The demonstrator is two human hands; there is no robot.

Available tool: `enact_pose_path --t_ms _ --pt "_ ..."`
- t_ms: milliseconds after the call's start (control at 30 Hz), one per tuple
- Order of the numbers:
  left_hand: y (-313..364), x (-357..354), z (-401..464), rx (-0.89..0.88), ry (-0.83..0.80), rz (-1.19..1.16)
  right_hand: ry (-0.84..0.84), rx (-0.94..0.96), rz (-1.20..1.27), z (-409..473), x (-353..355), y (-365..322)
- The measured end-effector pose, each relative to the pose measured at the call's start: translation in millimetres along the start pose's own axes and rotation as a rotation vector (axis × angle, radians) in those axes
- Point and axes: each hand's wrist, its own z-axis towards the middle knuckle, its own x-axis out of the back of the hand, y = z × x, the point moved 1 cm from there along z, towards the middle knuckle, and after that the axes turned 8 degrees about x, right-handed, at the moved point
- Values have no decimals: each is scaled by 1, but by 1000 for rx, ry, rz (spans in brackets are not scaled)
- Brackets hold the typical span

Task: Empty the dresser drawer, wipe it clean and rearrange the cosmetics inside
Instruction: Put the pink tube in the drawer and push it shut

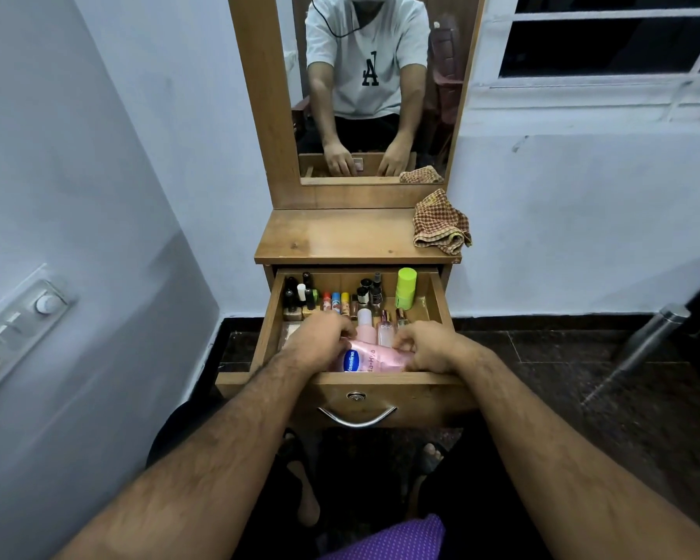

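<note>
The wooden dresser drawer (417, 392) is pulled open. A pink Vaseline lotion bottle (374, 360) lies on its side at the drawer's front. My left hand (320, 337) grips its left end and my right hand (431, 346) holds its right end, fingers curled. Behind the bottle stand a pink-and-white bottle (365, 324), a clear perfume bottle (384, 332), a lime green container (405, 288), lip balm sticks (336, 301) and several small dark bottles (300, 295) in rows at the back.
A checked red-and-cream cloth (441, 223) lies crumpled on the right of the dresser top (332, 236). The mirror (368, 86) above reflects me. A switch panel (17, 329) is on the left wall. A metal pole (639, 349) leans at the right.
</note>
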Motion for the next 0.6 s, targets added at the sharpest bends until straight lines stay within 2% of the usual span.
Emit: enact_pose_path --t_ms 233,600 --pt "-3 -9 4 22 -88 -9 28 -31 15 1 -3 1" --pt "-3 -11 4 40 -93 -27 101 -45 58 -4 -5 -2"
